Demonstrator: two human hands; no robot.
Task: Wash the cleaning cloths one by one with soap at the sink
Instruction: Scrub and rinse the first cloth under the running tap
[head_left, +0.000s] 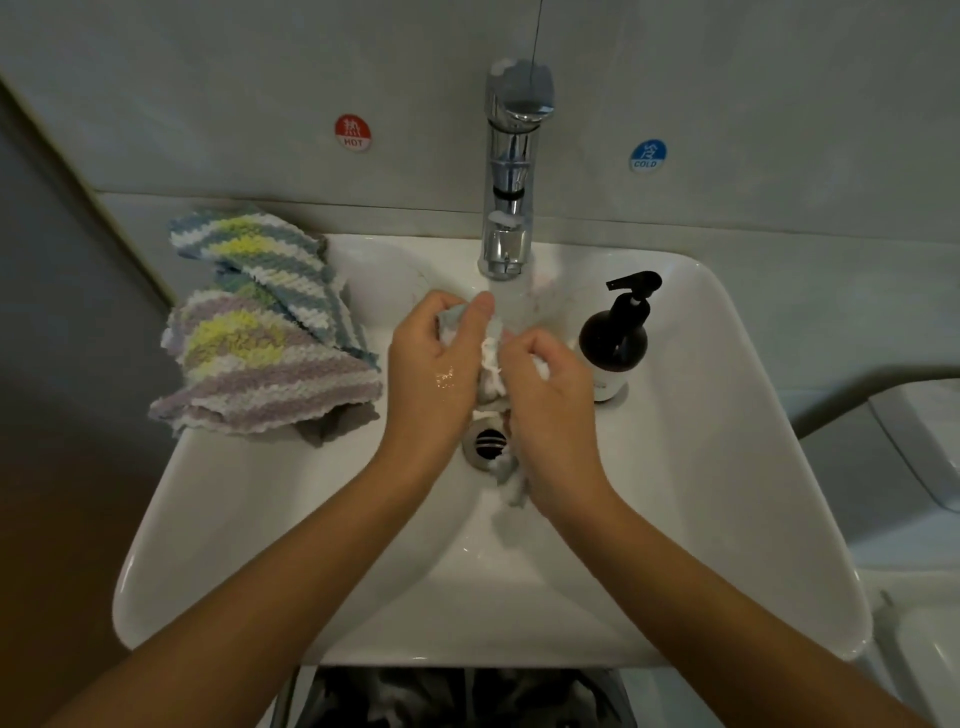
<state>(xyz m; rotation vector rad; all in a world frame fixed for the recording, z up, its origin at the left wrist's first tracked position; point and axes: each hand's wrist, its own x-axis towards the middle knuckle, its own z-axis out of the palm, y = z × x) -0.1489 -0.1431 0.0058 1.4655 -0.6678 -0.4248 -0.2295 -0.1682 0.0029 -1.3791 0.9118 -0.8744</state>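
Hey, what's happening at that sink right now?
A person is washing a cloth under the running tap. Both the left hand and the right hand grip it, bunched up over the drain. Two striped cloths lie stacked on the sink's left rim, and a dark soap bottle stands on its right.

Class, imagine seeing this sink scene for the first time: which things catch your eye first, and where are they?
At centre, the left hand and right hand grip a soapy cloth under the running tap. Striped cleaning cloths lie piled on the sink's left rim; a dark soap dispenser stands on its right side.
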